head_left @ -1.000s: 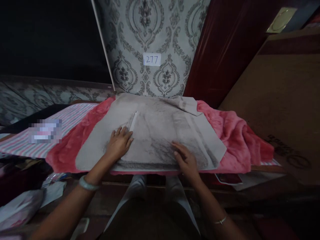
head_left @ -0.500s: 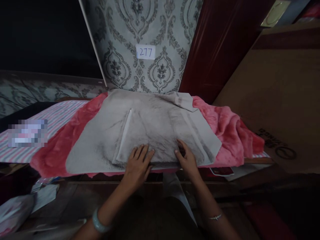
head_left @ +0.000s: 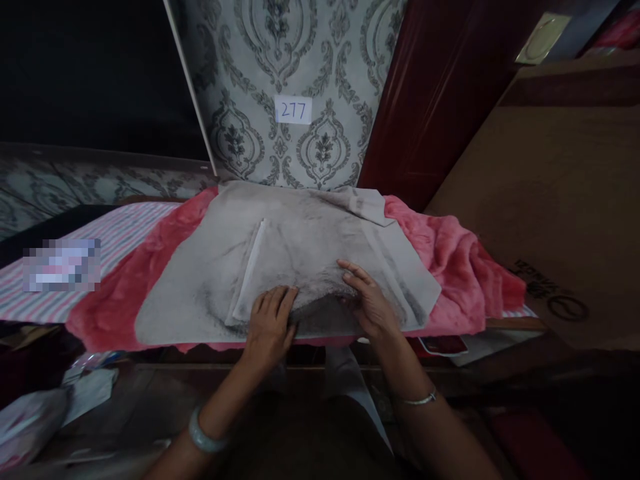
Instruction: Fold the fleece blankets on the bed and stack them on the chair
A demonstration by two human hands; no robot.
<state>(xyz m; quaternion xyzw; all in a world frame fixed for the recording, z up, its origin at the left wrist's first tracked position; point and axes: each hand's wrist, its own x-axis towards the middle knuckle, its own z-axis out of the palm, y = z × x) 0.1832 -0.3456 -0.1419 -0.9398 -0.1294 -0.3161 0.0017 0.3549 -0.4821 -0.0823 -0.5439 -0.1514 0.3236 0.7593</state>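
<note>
A grey plush cloth [head_left: 300, 253] lies spread out, with a folded part in its middle and a pale strip [head_left: 251, 257] along that part's left side. At the near left edge, my left hand [head_left: 270, 327] has its fingers together on top of the folded layer and its thumb low at the edge. My right hand [head_left: 373, 300] holds the near edge further right, fingers on top and thumb partly hidden. Between the hands the edge is raised, and a dark gap shows the lower layer [head_left: 325, 317].
Beneath lies a pink plush blanket [head_left: 450, 267] on a bed-like surface with a striped sheet [head_left: 130, 227]. A patterned wall with a card [head_left: 293, 109] reading 277 stands behind. A dark screen [head_left: 90, 80] is on the left, a large cardboard box [head_left: 560, 200] on the right.
My right hand has moved up and slightly left, lifting the near edge of the folded layer. My left hand has drawn its fingers closer together at the edge.
</note>
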